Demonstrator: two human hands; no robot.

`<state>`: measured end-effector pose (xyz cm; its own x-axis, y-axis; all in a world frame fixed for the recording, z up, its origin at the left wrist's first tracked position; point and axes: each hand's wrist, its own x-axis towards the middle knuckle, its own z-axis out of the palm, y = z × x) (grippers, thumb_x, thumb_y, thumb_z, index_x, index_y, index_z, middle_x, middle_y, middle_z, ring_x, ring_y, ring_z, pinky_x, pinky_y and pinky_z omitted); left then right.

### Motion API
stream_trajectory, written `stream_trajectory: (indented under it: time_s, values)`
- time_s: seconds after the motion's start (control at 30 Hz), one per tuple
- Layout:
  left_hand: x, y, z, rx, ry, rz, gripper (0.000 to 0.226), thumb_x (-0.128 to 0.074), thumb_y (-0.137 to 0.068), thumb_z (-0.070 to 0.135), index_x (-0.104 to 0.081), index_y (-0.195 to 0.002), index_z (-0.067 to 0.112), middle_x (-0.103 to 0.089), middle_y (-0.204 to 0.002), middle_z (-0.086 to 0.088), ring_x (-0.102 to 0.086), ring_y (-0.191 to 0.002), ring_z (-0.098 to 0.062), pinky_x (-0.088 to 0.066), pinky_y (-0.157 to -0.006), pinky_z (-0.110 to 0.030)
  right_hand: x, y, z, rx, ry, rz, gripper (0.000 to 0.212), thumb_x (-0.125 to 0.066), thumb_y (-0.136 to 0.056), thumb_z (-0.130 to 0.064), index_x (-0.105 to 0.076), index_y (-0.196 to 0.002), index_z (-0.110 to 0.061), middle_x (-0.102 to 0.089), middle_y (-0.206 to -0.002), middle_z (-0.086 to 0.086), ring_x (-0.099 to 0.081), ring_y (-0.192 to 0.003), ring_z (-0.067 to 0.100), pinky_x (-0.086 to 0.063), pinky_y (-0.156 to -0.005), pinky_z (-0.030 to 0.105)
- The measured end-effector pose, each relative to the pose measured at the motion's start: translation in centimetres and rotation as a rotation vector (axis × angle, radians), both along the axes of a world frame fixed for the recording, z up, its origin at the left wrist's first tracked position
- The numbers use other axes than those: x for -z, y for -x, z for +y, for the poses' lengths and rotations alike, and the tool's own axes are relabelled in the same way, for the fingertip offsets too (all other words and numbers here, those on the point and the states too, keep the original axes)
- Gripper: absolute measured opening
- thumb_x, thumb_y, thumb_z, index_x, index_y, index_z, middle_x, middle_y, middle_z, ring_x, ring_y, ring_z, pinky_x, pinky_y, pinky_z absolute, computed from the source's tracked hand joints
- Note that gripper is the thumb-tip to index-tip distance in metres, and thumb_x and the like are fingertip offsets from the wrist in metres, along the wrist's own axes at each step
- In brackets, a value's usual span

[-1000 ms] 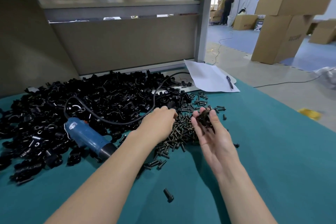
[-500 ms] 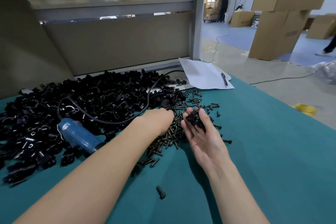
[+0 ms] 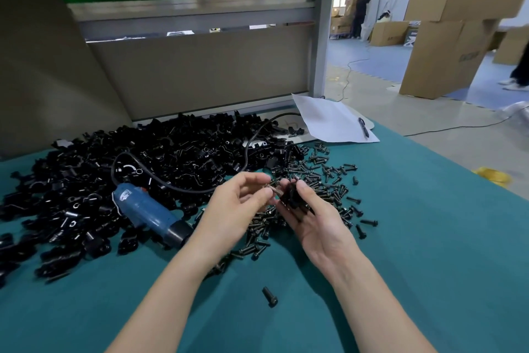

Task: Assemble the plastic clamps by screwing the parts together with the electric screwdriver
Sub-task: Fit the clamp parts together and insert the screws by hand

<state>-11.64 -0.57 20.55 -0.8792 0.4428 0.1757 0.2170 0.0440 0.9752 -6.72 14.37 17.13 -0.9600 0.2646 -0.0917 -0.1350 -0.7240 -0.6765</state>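
Clamp parts (image 3: pixel 160 158) lie heaped on the teal surface (image 3: pixel 429 238) left of and beyond the left grip (image 3: pixel 243 206), with the blue electric screwdriver (image 3: pixel 148 212) on its side just left of that grip, its tip hidden behind the forearm (image 3: pixel 183 272). The left grip pinches a small screw (image 3: pixel 272 190), blurred and hard to make out, right beside the black clamp (image 3: pixel 292 198) that the palm-up right grip (image 3: pixel 317 221) holds in its curled fingers (image 3: pixel 304 187). Loose screws (image 3: pixel 329 178) scatter beneath and right of both grips; the clamp's shape cannot be told.
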Motion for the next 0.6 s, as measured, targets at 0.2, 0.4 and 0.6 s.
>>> stream_trajectory:
  time_s: [0.2,0.4,0.6]
  values:
    - [0.9,0.6,-1.0,-0.036,0.001,0.034,0.016,-0.069,-0.095,0.008,-0.07,-0.107,0.017,-0.079,-0.097,0.001,-0.075,-0.094,-0.014,-0.056,-0.083,-0.021,-0.1,-0.3,-0.5,-0.073,-0.025,0.005,0.038,-0.07,-0.088,-0.019,-0.07,-0.12,0.003,-0.071,-0.125,0.023,-0.07,-0.116,0.034,-0.062,-0.087,0.033]
    - [1.2,0.6,-1.0,0.009,0.05,0.093,0.019,-0.069,-0.094,0.007,-0.071,-0.101,0.024,-0.077,-0.098,0.014,-0.073,-0.091,-0.006,-0.055,-0.084,-0.018,-0.1,-0.3,-0.6,-0.085,-0.068,0.025,0.025,-0.068,-0.091,-0.021,-0.079,-0.104,-0.002,-0.074,-0.118,0.021,-0.074,-0.106,0.027,-0.061,-0.085,0.029]
    - [1.6,0.8,-1.0,-0.011,0.098,0.135,0.02,-0.07,-0.095,0.013,-0.072,-0.098,0.032,-0.077,-0.098,0.015,-0.073,-0.092,-0.006,-0.057,-0.091,-0.032,0.1,-0.1,-0.5,-0.108,-0.087,0.029,0.037,-0.067,-0.092,-0.02,-0.071,-0.118,0.006,-0.072,-0.122,0.022,-0.073,-0.11,0.027,-0.06,-0.086,0.029]
